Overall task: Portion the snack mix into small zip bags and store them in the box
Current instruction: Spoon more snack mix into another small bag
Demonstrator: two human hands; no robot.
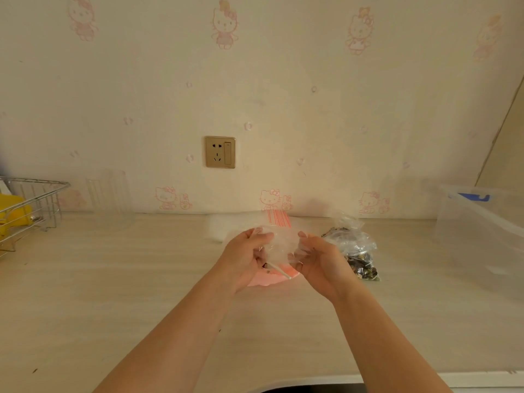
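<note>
Cream wallpaper (283, 95) printed with pale pink cartoon cats; gold-framed socket (220, 152); pale wood-grain desk (113, 293). Clear zip bag (279, 236) with red stripes at its top, above a pink bowl (266, 277). Clear box (479, 222) with blue clip; yellow item (14, 212) in wire basket (34, 199).

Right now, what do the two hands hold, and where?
Both hold one small clear zip bag: left hand on its left edge, right hand on its right edge.
</note>
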